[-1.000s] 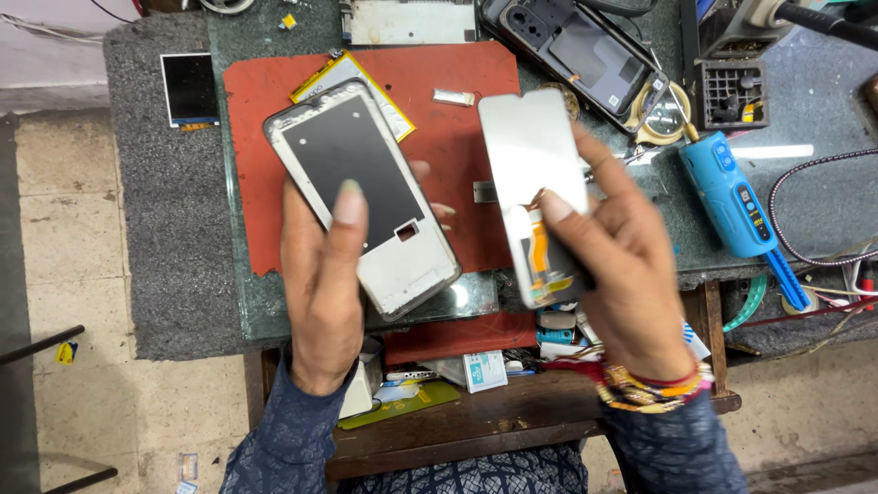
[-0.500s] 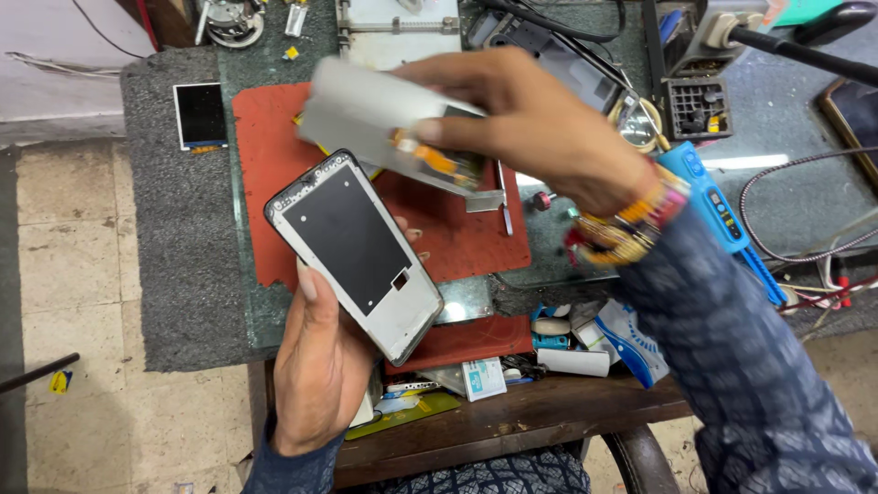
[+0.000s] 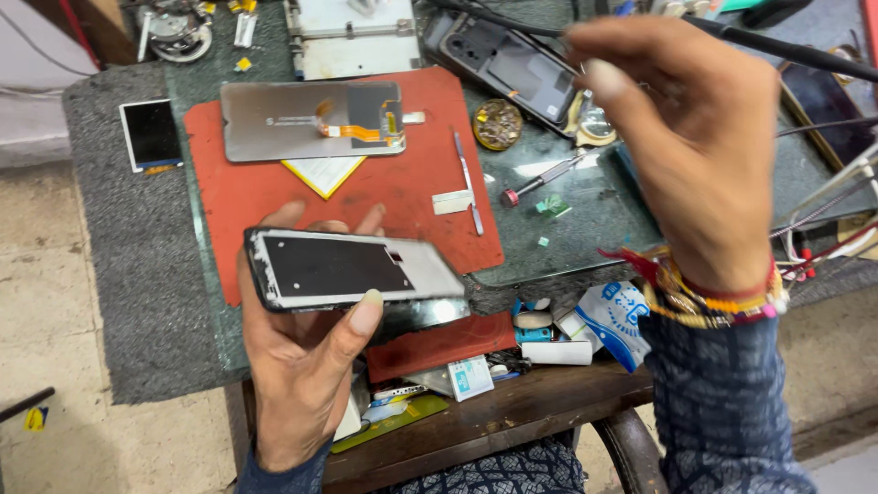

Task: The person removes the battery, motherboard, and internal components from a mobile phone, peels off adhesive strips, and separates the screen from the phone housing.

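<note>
Holding a phone frame (image 3: 352,269) flat above the desk (image 3: 585,220) edge, left hand (image 3: 306,366) fingers gripping its long sides. Right hand (image 3: 690,146) raised, fingers loose, holding nothing visible. Detached display panel (image 3: 311,119) lies face-down on the red mat (image 3: 402,201). Judged step: frame inspection; next move likely needs a tool. Small white-and-blue packets (image 3: 622,311) clutter the lower shelf.

Wooden bench (image 3: 512,416) w/ grey felt (image 3: 110,274), glass sheet (image 3: 585,229), red mat (image 3: 366,197), prob. rubber.
</note>
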